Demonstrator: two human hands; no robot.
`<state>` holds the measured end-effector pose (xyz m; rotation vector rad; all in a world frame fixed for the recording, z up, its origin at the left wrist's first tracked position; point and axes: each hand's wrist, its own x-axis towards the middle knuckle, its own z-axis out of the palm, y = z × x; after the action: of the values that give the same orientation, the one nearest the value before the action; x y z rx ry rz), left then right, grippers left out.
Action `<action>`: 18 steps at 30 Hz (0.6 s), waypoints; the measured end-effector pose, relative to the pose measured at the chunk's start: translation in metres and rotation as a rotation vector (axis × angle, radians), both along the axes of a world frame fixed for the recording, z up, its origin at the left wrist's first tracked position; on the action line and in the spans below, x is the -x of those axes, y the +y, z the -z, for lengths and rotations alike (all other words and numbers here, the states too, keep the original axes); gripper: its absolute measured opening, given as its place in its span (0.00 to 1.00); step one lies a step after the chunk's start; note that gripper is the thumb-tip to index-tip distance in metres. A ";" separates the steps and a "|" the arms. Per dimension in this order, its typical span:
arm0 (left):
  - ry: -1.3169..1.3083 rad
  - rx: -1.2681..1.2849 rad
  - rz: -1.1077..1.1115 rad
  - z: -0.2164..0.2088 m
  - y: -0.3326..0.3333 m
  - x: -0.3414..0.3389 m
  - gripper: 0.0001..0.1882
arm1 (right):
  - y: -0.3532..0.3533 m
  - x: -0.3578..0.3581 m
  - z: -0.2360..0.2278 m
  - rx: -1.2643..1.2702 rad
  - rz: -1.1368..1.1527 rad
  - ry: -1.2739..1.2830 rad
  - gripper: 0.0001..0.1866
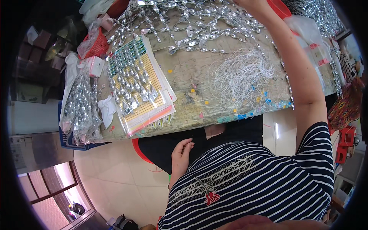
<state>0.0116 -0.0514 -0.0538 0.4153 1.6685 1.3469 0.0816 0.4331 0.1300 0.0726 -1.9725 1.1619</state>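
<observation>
My left hand is in front of my lap, off the table's near edge, its thumb and fingers curled together. Whether something tiny is pinched in it I cannot make out. Stretched far across the table, my right arm ends in my right hand, which is cut by the upper edge, so its fingers are hidden. Beside that hand spread many twisted silver foil strands. Nearer to me lies a loose tangle of clear white thread. On the left is a stack of cards and sleeves with silver twisted pieces on top.
Bagged silver twists hang at the table's left edge above a blue crate. A red basket stands behind them. Crumpled white paper lies nearby. Plastic bags and more silver strands sit at the far right.
</observation>
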 end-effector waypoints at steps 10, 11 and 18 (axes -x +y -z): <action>0.034 0.011 -0.007 0.001 -0.006 -0.003 0.11 | 0.022 0.040 0.059 -0.412 0.634 -0.734 0.11; 0.036 0.010 -0.009 0.001 -0.007 -0.004 0.11 | 0.025 0.042 0.063 -0.461 0.635 -0.721 0.10; 0.071 0.027 -0.004 0.002 -0.005 -0.003 0.11 | 0.017 0.053 0.038 -0.530 0.718 -0.649 0.10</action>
<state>0.0142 -0.0560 -0.0555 0.4484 1.7445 1.3245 0.0289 0.4498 0.0918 -0.7625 -2.4955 0.1737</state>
